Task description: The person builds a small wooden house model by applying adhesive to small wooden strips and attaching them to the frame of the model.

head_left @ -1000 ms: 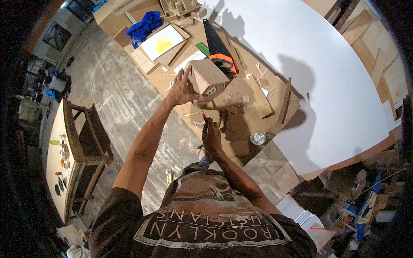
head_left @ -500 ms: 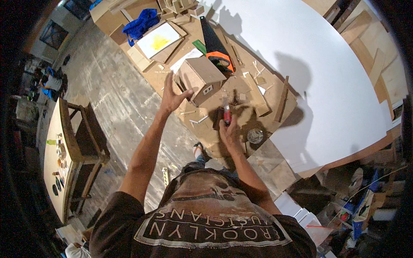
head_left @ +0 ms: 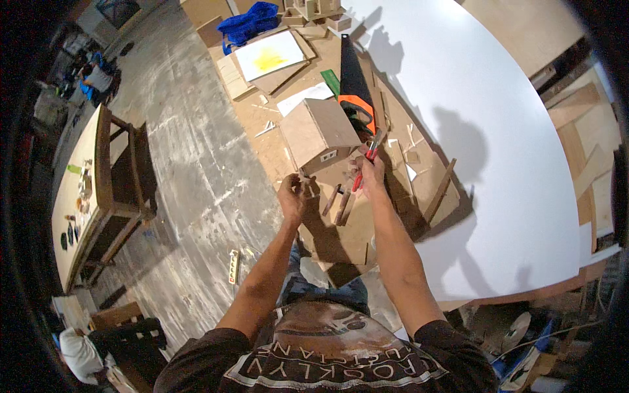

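A small wooden model house (head_left: 316,134) with a pitched roof and a tiny window stands on the brown work board (head_left: 265,147). My right hand (head_left: 372,174) is closed around red-handled pliers (head_left: 358,181), their metal end pointing away beside the house's right corner. Close to the near left corner of the house, my left hand (head_left: 293,196) has its fingers pinched together. Whether a small piece sits between those fingertips I cannot make out. Two short dark wooden pieces (head_left: 343,208) lie on the board between my hands.
Beyond the house lies a handsaw (head_left: 354,72) with an orange handle. Farther left are a yellow-stained white sheet (head_left: 270,57) and a blue cloth (head_left: 249,25). Wood strips (head_left: 440,190) lie at the right, beside a large white panel (head_left: 517,170). A low wooden table (head_left: 85,196) stands leftward.
My left hand has left the side of the house and closed its fingers near the front corner. My right hand has moved forward with the pliers, toward the house's right side. The view has shifted.
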Motion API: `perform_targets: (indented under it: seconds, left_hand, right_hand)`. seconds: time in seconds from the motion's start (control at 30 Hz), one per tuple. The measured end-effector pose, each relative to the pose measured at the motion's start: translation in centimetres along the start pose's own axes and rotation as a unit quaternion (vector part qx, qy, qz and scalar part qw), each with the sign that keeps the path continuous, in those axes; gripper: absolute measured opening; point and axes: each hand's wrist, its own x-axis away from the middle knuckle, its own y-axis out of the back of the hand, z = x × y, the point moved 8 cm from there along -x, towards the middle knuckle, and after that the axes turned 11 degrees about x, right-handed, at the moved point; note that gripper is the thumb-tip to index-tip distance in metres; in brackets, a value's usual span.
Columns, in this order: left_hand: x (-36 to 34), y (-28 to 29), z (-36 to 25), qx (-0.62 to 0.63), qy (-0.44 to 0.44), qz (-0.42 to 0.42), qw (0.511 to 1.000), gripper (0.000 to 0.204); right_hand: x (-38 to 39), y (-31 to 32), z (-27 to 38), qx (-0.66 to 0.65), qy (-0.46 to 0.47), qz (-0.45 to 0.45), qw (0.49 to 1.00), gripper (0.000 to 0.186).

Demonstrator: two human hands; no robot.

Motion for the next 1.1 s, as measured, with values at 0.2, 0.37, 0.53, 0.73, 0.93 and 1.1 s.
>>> perform_targets:
  seconds: [0.2,0.37,0.53,0.73,0.93,1.1]
  left_hand:
    - [-0.3,-1.0,-1.8,-0.039,-0.018,-0.006,0.999,0.023]
    - [-1.0,-0.8,-1.5,-0.076,0.014,-0.004,0.997,0.02]
    - [-1.0,-1.3,-1.7,-0.044,0.02,0.004,0.999,0.02]
    - [-1.4,-0.9,-1.0,-0.068,-0.003,0.02,0.997,0.02]
    - [-1.6,-1.3,-0.4,-0.036,-0.032,0.04,0.998,0.019]
    - [-1.5,-0.7,-0.1,-0.034,0.015,0.031,0.999,0.015]
  right_hand:
    - [-1.8,-1.4,-2.6,-0.062,-0.027,0.039,0.997,0.016]
    - [-1.8,-2.3,-2.7,-0.071,-0.037,0.071,0.994,0.014]
    - [-1.8,-2.1,-2.5,-0.105,-0.023,0.056,0.993,0.015]
    - [-1.1,-2.2,-2.0,-0.122,-0.043,0.058,0.99,0.017]
    - [2.0,1.0,0.2,0.038,0.057,-0.073,0.995,0.02]
    - [10.4,1.0,1.2,0.262,0.14,-0.03,0.954,0.021]
